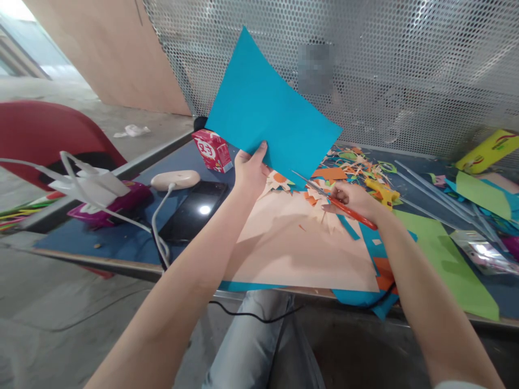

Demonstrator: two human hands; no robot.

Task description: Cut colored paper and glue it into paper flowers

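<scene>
My left hand pinches the lower edge of a blue paper sheet and holds it upright above the table. My right hand grips orange-handled scissors; their blades point left toward the sheet's bottom corner. Beneath both hands lies a large peach paper sheet with small cut scraps on it.
A pile of coloured paper scraps and a yellow glue gun lie behind my right hand. Green paper and clear sticks are at right. At left sit a black phone, a red carton, chargers and cables.
</scene>
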